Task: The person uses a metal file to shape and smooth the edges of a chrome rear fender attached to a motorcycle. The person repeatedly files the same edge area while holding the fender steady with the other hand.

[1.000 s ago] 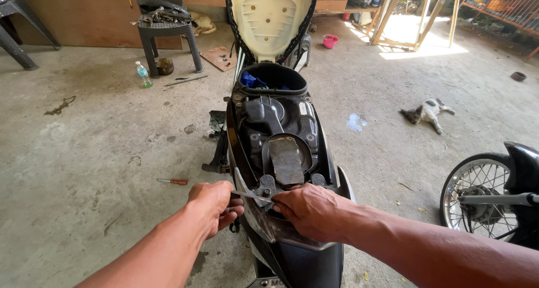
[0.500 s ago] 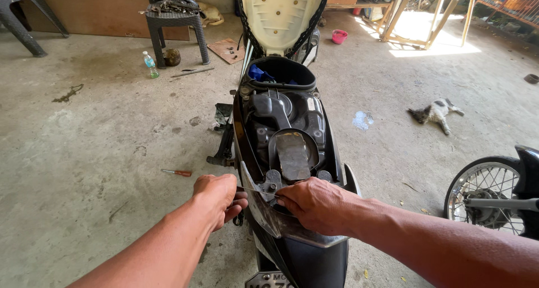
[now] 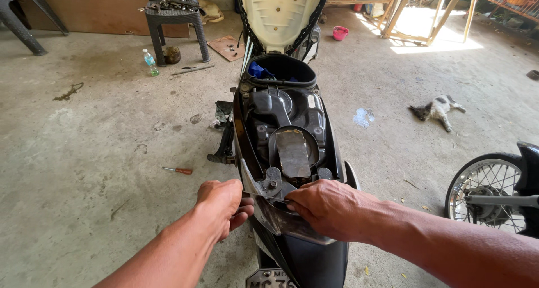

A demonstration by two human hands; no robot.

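Concrete floor (image 3: 101, 153), stained. Scooter (image 3: 286, 153) stands centre, seat (image 3: 283, 10) raised; its far bin (image 3: 281, 70) holds blue cloth (image 3: 257, 70). Left hand (image 3: 222, 204), fingers curled, grips the near tail panel (image 3: 278, 218) at its left edge; right hand (image 3: 323, 206) lies on it, fingers closed over its rim. Screwdriver (image 3: 177, 170) lies left. Hands hold as before; view sits nearer.

The head camera tipped down and drew slightly nearer, so the number plate (image 3: 269, 279) at the scooter's tail came into view. The left hand (image 3: 222, 205) closed more tightly beside the rear bodywork, while the right hand (image 3: 325, 208) slid a little further across the tail panel (image 3: 281, 223).
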